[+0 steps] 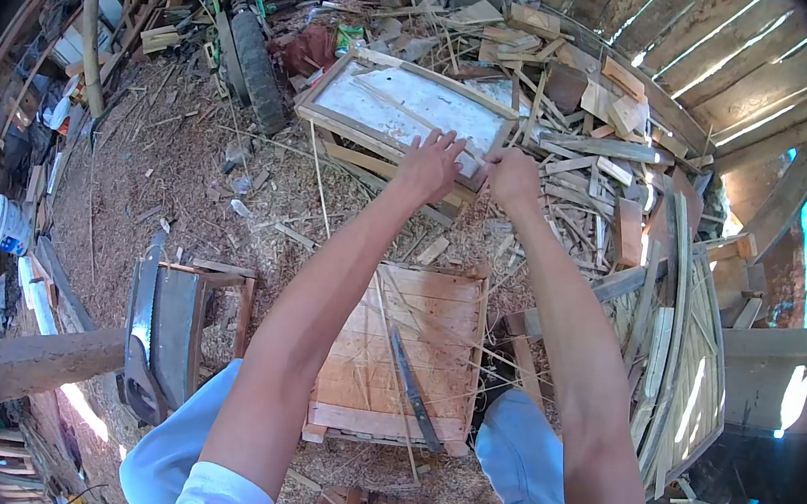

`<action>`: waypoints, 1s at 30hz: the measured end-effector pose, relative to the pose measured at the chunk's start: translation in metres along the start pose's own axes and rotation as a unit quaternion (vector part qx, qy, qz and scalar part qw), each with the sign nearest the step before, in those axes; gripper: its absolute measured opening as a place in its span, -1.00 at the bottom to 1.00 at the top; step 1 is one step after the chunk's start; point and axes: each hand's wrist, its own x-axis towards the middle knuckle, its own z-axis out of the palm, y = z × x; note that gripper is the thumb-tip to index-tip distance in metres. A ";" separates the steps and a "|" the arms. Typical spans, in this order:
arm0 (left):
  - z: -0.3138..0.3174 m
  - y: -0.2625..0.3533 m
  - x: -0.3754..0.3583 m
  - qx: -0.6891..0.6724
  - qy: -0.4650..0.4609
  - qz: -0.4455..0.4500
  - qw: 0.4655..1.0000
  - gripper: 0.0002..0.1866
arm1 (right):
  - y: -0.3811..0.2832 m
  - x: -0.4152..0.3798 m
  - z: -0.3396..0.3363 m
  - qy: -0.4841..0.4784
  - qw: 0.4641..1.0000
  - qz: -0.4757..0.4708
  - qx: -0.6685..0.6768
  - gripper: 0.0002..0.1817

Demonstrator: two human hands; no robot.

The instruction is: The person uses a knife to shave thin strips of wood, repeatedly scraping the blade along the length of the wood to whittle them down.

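Both arms reach forward to a wood-framed panel with a pale, whitish face (411, 99), tilted on the ground ahead. My left hand (430, 167) lies over its near edge toward the right corner, fingers stretched out. Beside that corner, my right hand (513, 178) is closed, thumb side against the frame; whatever its fingers hold is hidden. Between my knees stands a low wooden crate-like box (363, 347) with a slatted top. A long dark blade (413, 388) lies across this box among thin wood strips.
To the left, a handsaw (140, 361) rests against a dark box (179, 316). A tyre (257, 71) stands behind the panel's left side. Scrap wood (580, 188) is piled at right, near a slatted panel (692, 384). A white bucket (8, 225) sits far left. Shavings cover the ground.
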 end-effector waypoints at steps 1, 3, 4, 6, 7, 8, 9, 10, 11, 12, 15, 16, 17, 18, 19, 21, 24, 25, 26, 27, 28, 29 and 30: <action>0.003 -0.001 0.001 -0.001 -0.002 0.001 1.000 -0.54 | -0.001 -0.001 -0.001 0.016 0.999 -0.015 -0.038 -0.84; 0.008 -0.005 0.002 -0.005 -0.007 0.007 1.000 -0.51 | 0.006 0.003 0.003 0.010 0.999 -0.032 -0.037 -0.82; 0.010 -0.007 0.003 -0.005 -0.008 0.007 1.000 -0.51 | 0.011 0.005 0.005 0.005 0.998 -0.051 -0.038 -0.80; 0.010 -0.008 0.003 0.040 -0.092 0.008 0.995 -0.50 | 0.017 0.007 0.007 0.004 0.998 -0.060 -0.031 -0.79; 0.008 -0.008 0.002 0.041 -0.094 0.007 0.995 -0.50 | 0.018 0.005 0.009 0.002 0.997 -0.071 -0.023 -0.78; 0.005 -0.007 0.001 0.028 -0.079 0.005 0.996 -0.51 | 0.018 0.002 0.009 0.002 0.997 -0.070 -0.021 -0.78; 0.000 -0.004 0.000 0.015 -0.063 0.004 0.998 -0.52 | 0.014 -0.004 0.005 0.032 0.996 -0.079 -0.018 -0.78; -0.006 -0.002 -0.003 0.016 -0.061 0.005 0.998 -0.52 | 0.009 -0.011 -0.001 0.063 0.994 -0.089 -0.015 -0.79; -0.015 -0.001 -0.010 -0.025 -0.018 0.014 0.999 -0.58 | 0.004 -0.019 -0.008 0.065 0.994 -0.091 -0.015 -0.79; -0.027 0.000 -0.019 -0.064 0.025 0.024 0.997 -0.63 | -0.006 -0.032 -0.017 0.081 0.991 -0.103 0.021 -0.80; -0.088 0.018 -0.072 -0.130 0.032 -0.067 0.989 -0.72 | -0.040 -0.087 -0.045 0.025 0.988 -0.122 0.089 -0.84; -0.104 0.030 -0.099 -0.133 0.012 -0.110 0.985 -0.73 | -0.041 -0.110 -0.047 -0.046 0.979 -0.148 0.131 -0.85; -0.121 0.042 -0.121 -0.134 0.001 -0.149 0.980 -0.75 | -0.041 -0.126 -0.047 -0.110 0.963 -0.180 0.170 -0.85; -0.123 0.043 -0.144 -0.103 -0.024 -0.169 0.980 -0.72 | -0.044 -0.145 -0.042 -0.135 0.958 -0.176 0.184 -0.87; -0.113 0.044 -0.173 -0.074 -0.056 -0.191 0.977 -0.68 | -0.043 -0.176 -0.033 -0.166 0.952 -0.165 0.198 -0.88; -0.108 0.065 -0.225 -0.070 0.020 -0.229 0.971 -0.58 | -0.050 -0.231 -0.031 -0.183 0.945 -0.203 0.180 -0.88; -0.115 0.091 -0.259 -0.101 -0.063 -0.363 0.924 -0.51 | -0.067 -0.298 -0.035 -0.208 0.970 -0.121 0.030 -0.82; -0.104 0.094 -0.269 -0.103 -0.057 -0.359 0.926 -0.51 | -0.066 -0.316 -0.027 -0.208 0.977 -0.051 -0.005 -0.79; -0.083 0.090 -0.281 -0.104 -0.034 -0.357 0.928 -0.52 | -0.061 -0.332 -0.014 -0.204 0.978 -0.051 -0.007 -0.79; -0.068 0.085 -0.285 -0.104 -0.005 -0.353 0.930 -0.54 | -0.056 -0.337 0.001 -0.201 0.975 -0.079 -0.049 -0.77; -0.058 0.084 -0.293 -0.105 0.001 -0.351 0.930 -0.54 | -0.051 -0.342 0.012 -0.203 0.969 -0.106 -0.092 -0.75; -0.050 0.082 -0.299 -0.130 0.016 -0.341 0.931 -0.58 | -0.049 -0.348 0.019 -0.198 0.969 -0.110 -0.093 -0.75; -0.048 0.078 -0.293 -0.154 0.037 -0.329 0.931 -0.62 | -0.049 -0.343 0.023 -0.160 0.982 -0.090 -0.049 -0.73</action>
